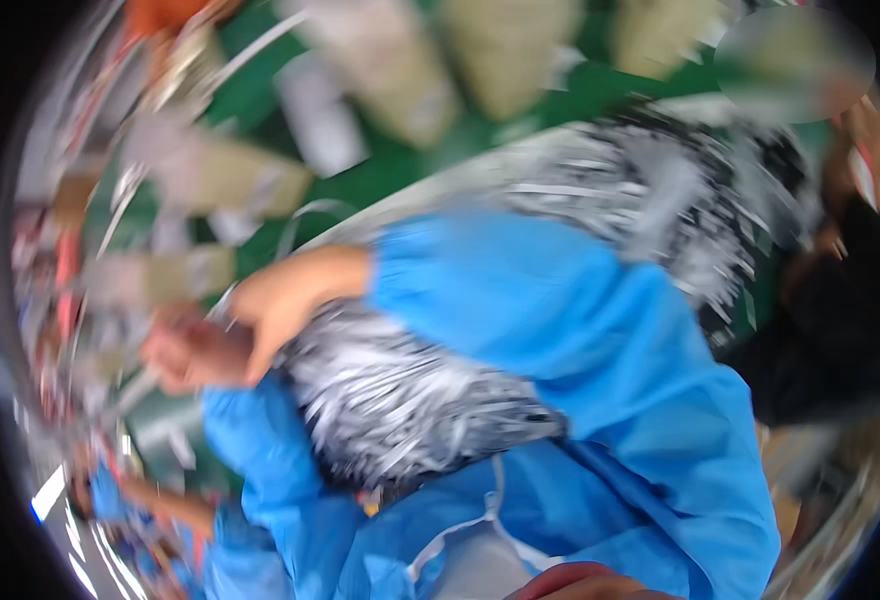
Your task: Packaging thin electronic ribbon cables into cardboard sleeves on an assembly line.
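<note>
Both of my blue-sleeved arms reach to the left, where the hands meet above the table. My left hand looks closed, its fingers curled; motion blur hides what, if anything, is in it. Against it lies my right hand, its thumb pointing down and its other fingers smeared or hidden. Below my right forearm is a heap of thin white, grey and black strips, close to my body. A second heap of such strips lies beyond that arm, toward the far right.
Several beige, bag-like bundles and a white card sit on the green surface. A person in a dark top is at the right. Another person's blue sleeve and arm show at the lower left.
</note>
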`<state>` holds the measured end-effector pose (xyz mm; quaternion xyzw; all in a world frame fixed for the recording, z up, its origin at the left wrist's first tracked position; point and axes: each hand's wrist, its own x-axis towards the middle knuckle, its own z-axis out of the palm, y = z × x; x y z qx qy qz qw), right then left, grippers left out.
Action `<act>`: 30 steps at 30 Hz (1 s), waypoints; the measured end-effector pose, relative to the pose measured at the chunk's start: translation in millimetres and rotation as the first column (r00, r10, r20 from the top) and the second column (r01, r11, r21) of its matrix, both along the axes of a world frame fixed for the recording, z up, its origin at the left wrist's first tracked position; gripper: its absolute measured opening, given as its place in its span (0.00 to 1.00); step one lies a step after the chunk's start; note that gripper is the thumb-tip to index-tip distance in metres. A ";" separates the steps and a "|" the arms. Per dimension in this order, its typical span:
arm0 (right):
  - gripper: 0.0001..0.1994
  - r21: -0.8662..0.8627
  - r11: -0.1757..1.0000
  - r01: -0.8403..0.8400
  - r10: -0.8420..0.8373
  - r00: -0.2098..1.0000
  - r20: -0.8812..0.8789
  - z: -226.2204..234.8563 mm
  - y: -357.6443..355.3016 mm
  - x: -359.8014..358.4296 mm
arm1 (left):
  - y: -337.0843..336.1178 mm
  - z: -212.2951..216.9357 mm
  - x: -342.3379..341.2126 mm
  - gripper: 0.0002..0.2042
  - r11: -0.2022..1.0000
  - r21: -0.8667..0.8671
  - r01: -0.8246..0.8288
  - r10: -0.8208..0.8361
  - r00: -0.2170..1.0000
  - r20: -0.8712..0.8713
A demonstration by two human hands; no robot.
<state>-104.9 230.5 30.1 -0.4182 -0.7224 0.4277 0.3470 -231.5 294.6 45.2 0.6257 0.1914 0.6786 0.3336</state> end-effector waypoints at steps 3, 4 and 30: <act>0.22 -0.192 0.981 -0.040 0.016 0.992 -0.122 2.4 -21.9 5.8 | -22.0 12.6 26.9 0.17 0.998 -0.031 0.060 -0.058 0.995 0.078; 0.21 -0.293 0.956 -0.033 0.020 0.999 -0.048 12.3 -27.1 6.1 | -29.3 23.8 28.9 0.17 0.998 -0.046 0.044 -0.042 0.998 0.041; 0.18 -0.018 0.771 0.637 -0.353 0.404 -0.844 174.4 -155.2 127.4 | -30.6 7.3 34.1 0.05 0.818 -0.398 0.416 -0.575 0.619 -0.535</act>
